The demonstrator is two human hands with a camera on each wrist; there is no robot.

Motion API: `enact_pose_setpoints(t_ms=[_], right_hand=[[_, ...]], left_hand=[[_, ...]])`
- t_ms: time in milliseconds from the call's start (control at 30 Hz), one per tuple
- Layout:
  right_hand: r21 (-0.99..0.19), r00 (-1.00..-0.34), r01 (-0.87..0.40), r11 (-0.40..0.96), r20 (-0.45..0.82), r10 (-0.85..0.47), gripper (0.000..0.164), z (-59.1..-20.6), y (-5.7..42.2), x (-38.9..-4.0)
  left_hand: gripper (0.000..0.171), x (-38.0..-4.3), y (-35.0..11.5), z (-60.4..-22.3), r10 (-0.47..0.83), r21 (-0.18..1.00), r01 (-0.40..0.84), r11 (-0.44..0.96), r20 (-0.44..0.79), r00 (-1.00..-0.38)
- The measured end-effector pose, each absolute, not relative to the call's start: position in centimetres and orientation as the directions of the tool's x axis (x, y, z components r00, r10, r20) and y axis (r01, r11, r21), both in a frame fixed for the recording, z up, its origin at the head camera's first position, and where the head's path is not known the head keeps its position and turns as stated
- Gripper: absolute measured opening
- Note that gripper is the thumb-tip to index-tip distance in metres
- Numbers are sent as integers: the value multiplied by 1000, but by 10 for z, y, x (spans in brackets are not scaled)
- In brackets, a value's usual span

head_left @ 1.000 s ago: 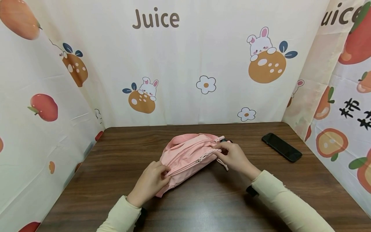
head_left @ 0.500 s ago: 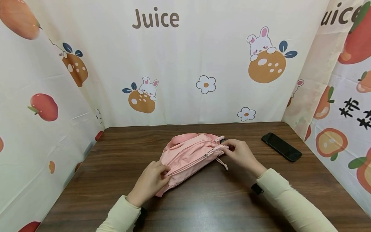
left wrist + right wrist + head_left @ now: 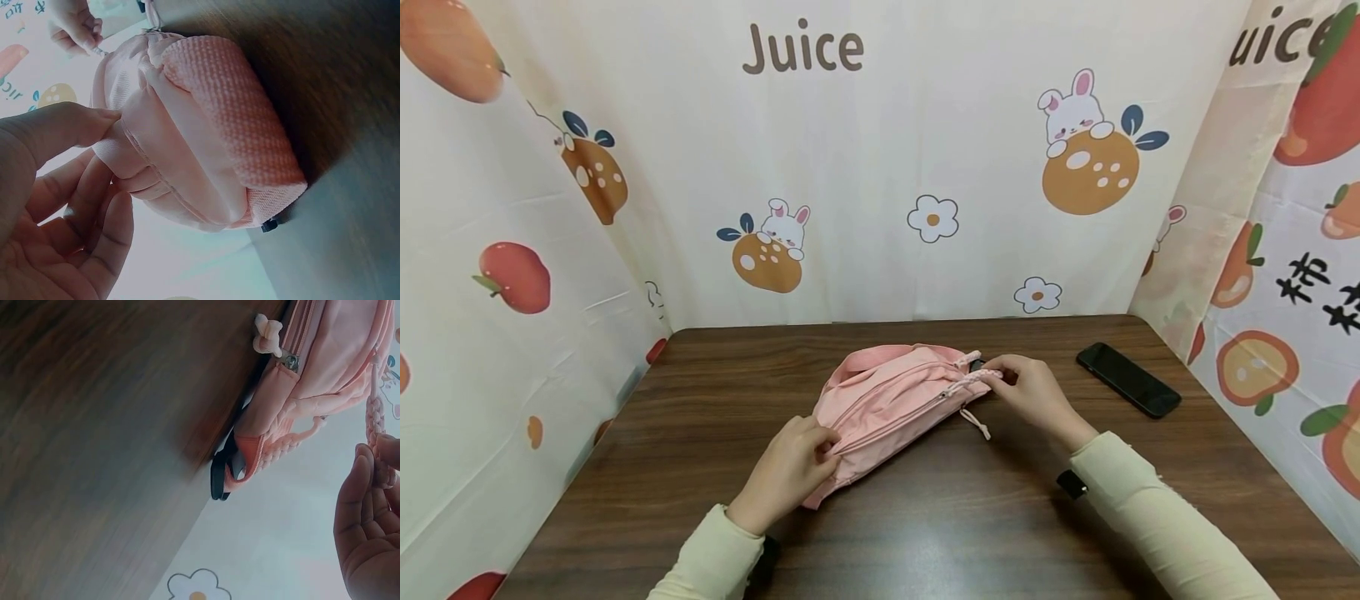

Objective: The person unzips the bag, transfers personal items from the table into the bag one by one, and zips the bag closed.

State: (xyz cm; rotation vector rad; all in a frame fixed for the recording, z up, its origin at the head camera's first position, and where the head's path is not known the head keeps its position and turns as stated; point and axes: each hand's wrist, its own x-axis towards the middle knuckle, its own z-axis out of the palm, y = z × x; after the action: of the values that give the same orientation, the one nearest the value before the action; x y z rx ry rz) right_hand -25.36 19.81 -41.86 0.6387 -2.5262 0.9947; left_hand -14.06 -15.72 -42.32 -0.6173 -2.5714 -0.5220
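Observation:
A pink waist bag (image 3: 891,396) lies aslant on the wooden table in the head view. At its near left end, my left hand (image 3: 788,468) pinches the fabric between thumb and fingers; the left wrist view shows that fold of cloth (image 3: 115,150) close up. By the bag's far right end, my right hand (image 3: 1036,398) pinches a braided zipper pull (image 3: 375,419), stretched taut from its slider. A second braided pull (image 3: 290,447) hangs loose, and a black buckle (image 3: 222,469) sticks out at the strap end. The bag's inside is hidden.
A black phone (image 3: 1127,379) lies on the table (image 3: 925,533) to the right of the bag. Printed curtains (image 3: 865,167) with fruit and rabbits stand along the back and both sides. A small light-coloured charm (image 3: 267,335) hangs from another zipper slider.
My right hand has moved right and slightly up, drawing the braided pull and its slider along the zipper towards the right end. My left hand keeps its grip in place.

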Motion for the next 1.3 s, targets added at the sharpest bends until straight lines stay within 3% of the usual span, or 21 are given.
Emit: enact_pose_setpoints(t_ms=[867,1300], right_hand=[[-542,-887,-429,723,405,-223,9,-422,226,-266],[-508,-937,-350,787,177,-302,13,-424,231,-271]], left_hand=[[18,-140,-159,-422,331,279,502,819,486,-809],[17,-141,-159,-423,338,274,508,817,486,-806]])
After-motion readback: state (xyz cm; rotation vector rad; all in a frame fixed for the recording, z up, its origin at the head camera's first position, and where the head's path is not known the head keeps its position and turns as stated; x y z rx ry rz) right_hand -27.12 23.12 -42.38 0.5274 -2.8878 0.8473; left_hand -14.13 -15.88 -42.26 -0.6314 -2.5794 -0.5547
